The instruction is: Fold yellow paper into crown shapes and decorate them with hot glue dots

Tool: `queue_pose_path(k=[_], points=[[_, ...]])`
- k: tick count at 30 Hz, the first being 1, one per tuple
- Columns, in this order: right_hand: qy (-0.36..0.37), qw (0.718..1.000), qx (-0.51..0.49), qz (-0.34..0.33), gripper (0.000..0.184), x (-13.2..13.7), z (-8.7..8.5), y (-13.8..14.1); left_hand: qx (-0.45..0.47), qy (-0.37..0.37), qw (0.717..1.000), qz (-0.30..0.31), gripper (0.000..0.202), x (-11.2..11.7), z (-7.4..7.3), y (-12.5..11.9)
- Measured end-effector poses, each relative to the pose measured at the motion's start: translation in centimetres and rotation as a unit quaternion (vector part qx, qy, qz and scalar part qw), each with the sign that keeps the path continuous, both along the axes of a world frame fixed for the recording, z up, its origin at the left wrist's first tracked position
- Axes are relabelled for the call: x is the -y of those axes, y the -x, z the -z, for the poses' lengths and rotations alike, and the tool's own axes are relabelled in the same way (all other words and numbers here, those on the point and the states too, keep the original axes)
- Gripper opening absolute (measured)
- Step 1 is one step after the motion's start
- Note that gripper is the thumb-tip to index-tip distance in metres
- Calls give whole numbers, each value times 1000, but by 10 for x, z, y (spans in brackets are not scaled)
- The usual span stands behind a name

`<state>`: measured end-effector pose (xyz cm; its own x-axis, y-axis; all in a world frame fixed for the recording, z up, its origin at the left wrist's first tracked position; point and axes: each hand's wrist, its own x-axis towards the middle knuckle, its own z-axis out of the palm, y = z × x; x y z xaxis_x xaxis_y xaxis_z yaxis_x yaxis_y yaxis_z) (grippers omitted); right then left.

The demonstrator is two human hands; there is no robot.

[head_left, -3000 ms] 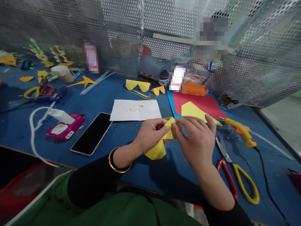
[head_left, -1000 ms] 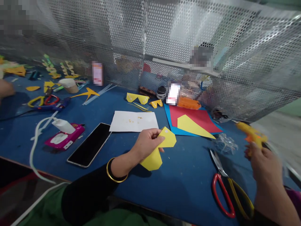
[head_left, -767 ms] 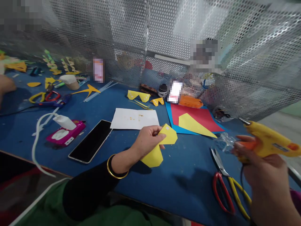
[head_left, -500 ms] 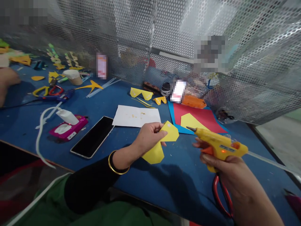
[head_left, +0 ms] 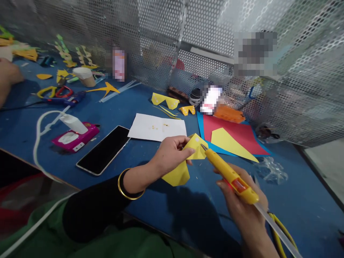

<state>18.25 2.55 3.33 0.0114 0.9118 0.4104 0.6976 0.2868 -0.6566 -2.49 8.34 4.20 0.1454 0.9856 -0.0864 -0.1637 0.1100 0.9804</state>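
My left hand (head_left: pixel 174 152) pinches a yellow paper cutout (head_left: pixel 177 175) between thumb and fingers, holding it above the blue table. A small pale dot shows on the cutout's upper lobe. Wrapped in my right hand (head_left: pixel 242 193) is a yellow glue gun (head_left: pixel 228 172) with a clear glue stick (head_left: pixel 276 225) running out of its back end. Its dark nozzle is at the upper lobe of the cutout, close to the pale dot; whether it touches the paper I cannot tell.
Beyond my hands lie a white sheet (head_left: pixel 158 127) with small specks, a yellow paper piece on red paper (head_left: pixel 242 138), and yellow mask-like cutouts (head_left: pixel 165 101). A phone (head_left: pixel 103 150) and a pink power socket (head_left: pixel 75 138) are at left. Another person's hand (head_left: pixel 10 73) rests far left.
My right hand has swung the glue gun left and turned it, bringing the nozzle from apart to the yellow cutout. My left hand keeps its hold. The camera view has shifted slightly.
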Motion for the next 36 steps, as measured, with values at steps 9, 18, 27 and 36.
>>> queue_pose_path(k=[9,18,27,36], points=[[-9,999,50,1,29,3,-3,5,-28,8,1000,-2,19,1,-1,0],[-48,992,104,-54,26,-6,0,-5,-37,-10,999,4,25,0,2,1],[-45,992,108,-55,29,-5,-2,-4,-33,-13,999,0,22,0,3,0],[-33,993,102,-52,37,-4,-1,-3,-38,-13,999,0,21,0,3,0]])
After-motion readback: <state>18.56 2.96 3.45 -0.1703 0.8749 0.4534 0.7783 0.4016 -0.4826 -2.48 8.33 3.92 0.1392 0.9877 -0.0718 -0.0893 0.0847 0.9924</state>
